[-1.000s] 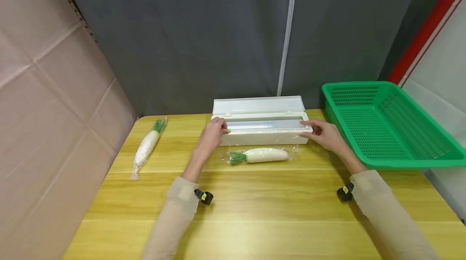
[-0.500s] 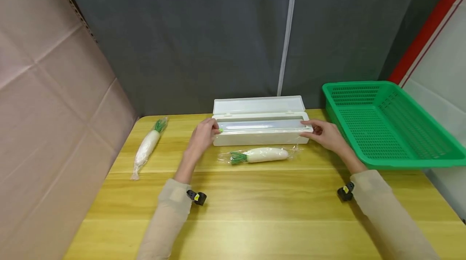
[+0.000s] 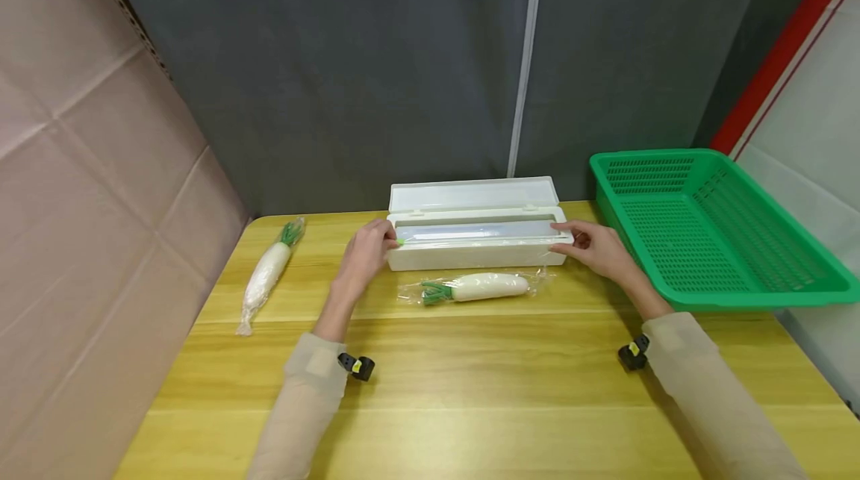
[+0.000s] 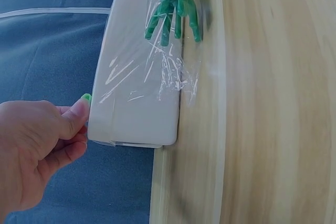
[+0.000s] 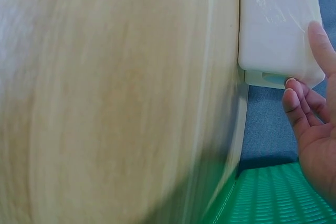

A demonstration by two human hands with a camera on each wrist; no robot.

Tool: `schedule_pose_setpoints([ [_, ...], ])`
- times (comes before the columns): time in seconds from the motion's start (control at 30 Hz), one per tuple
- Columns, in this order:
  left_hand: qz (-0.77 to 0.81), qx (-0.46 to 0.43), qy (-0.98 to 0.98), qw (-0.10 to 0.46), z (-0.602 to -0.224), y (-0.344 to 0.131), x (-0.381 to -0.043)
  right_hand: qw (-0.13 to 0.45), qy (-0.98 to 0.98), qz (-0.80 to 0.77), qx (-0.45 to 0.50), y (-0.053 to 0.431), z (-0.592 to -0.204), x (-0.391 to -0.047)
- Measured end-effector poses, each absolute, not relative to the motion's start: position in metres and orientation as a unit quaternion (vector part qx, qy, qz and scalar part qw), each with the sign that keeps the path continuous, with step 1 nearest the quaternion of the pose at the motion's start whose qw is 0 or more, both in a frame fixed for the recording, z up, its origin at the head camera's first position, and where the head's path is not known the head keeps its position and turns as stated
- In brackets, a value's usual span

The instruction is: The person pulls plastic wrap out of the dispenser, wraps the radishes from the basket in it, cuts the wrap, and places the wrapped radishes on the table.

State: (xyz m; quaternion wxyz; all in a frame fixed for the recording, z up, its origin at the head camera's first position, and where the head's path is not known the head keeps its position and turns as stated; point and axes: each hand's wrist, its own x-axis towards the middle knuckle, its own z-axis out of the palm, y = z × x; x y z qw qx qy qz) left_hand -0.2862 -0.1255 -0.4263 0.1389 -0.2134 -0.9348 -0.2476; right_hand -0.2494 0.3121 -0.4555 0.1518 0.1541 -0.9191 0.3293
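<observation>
A white cling film dispenser (image 3: 463, 254) stands at the back of the table, lid tipped back, with a film roll (image 3: 477, 231) inside. My left hand (image 3: 365, 254) is at its left end, pinching a small green slide cutter (image 4: 86, 97) on the top edge. My right hand (image 3: 596, 248) grips the right end, thumb on the front face and fingers at the end wall in the right wrist view. In front lies a white radish (image 3: 489, 286) with green stalks, clear film (image 4: 173, 69) over it reaching up the dispenser's front.
A second radish (image 3: 267, 275), wrapped in film with a twisted end, lies at the table's left. The green basket (image 3: 752, 301) stands at the right, close to my right forearm. A grey curtain (image 3: 322, 92) hangs behind the wooden table (image 3: 470, 405).
My left hand has slid left along the dispenser's front edge to its left end, with the green slide cutter. My right hand keeps its grip on the right end.
</observation>
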Motion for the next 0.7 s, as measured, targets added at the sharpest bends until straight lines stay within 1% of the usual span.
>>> schedule_pose_setpoints([
  [0.43,-0.238,-0.218,-0.935,0.15,-0.427,-0.138,-0.287,0.148,-0.918,0.334,0.154,0.312,-0.455,-0.249],
  [0.7,-0.269,-0.222,-0.925,0.15,-0.431,-0.139,-0.284,0.143,-0.922,0.33,0.14,0.31,-0.452,-0.246],
])
